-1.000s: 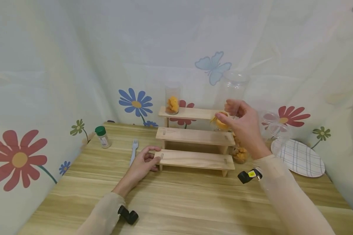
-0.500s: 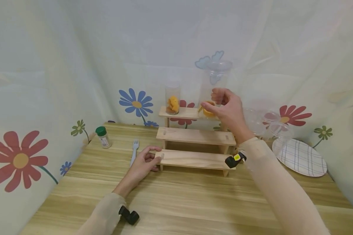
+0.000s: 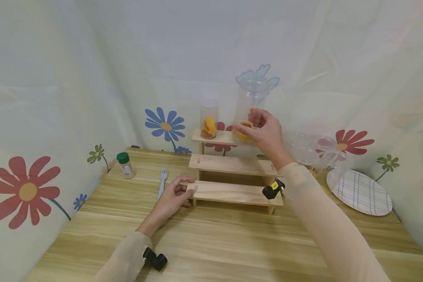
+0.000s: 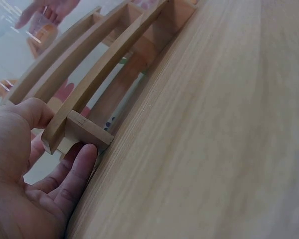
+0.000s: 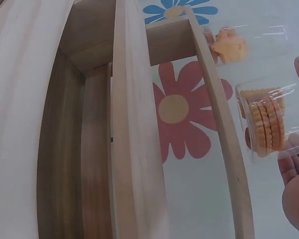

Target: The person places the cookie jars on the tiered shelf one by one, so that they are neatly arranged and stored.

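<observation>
My right hand (image 3: 266, 135) holds a tall clear jar (image 3: 251, 94) at the right part of the top step of a three-step wooden shelf (image 3: 234, 163). Round ridged crackers (image 5: 269, 127) lie in the bottom of that jar, close to the top board in the right wrist view; whether it touches, I cannot tell. My left hand (image 3: 174, 194) grips the left end of the lowest step, its thumb at the board and fingers (image 4: 79, 169) against the end leg. A slimmer clear jar (image 3: 209, 121) with orange snack pieces stands on the top step's left part.
Left of the shelf lie a pale fork (image 3: 163, 182) and a green-capped shaker bottle (image 3: 126, 166). Beyond my right forearm are several clear containers (image 3: 303, 150) and a checked oval plate (image 3: 361, 194). A flowered curtain (image 3: 127, 78) hangs behind the table.
My right hand has carried the cracker jar leftward from beside the shelf to over the top step, then slightly farther left and down. My left hand keeps its place.
</observation>
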### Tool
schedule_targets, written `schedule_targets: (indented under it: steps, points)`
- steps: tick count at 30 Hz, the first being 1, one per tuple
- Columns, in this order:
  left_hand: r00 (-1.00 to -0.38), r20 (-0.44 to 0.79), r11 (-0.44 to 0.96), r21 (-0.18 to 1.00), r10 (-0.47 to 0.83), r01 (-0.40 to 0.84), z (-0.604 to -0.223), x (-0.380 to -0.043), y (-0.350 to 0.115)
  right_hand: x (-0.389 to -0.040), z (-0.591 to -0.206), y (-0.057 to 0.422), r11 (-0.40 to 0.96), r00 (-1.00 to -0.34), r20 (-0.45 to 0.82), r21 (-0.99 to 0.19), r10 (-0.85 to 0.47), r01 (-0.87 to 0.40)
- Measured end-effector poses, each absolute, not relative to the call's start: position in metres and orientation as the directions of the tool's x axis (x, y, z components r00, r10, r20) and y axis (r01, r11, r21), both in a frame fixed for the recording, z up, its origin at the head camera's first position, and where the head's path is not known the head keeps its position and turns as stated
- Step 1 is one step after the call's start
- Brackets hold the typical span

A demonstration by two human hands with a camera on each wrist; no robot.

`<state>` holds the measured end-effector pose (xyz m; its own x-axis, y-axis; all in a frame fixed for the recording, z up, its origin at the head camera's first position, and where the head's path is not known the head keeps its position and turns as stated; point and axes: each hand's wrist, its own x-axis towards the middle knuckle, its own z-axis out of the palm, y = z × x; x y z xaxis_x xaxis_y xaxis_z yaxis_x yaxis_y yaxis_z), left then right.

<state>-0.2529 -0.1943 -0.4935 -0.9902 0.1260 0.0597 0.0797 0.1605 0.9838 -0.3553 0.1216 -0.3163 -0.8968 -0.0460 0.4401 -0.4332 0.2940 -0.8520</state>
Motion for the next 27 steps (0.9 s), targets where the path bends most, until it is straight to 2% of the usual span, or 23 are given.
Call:
schedule_targets:
  steps: [16,27]
  points:
    - [-0.990,0.062,0.162,0.983,0.129,0.083,-0.493,-0.254,-0.195,-0.367,-0.325,0.108,0.250,-0.925,0.380,-0.894,-0.015,-0.372]
    - [-0.991,0.060,0.157,0.984,0.123,0.080,-0.495,-0.255,-0.195,-0.365,-0.329,0.109,0.307,-0.934,0.355,-0.885,-0.040,-0.349]
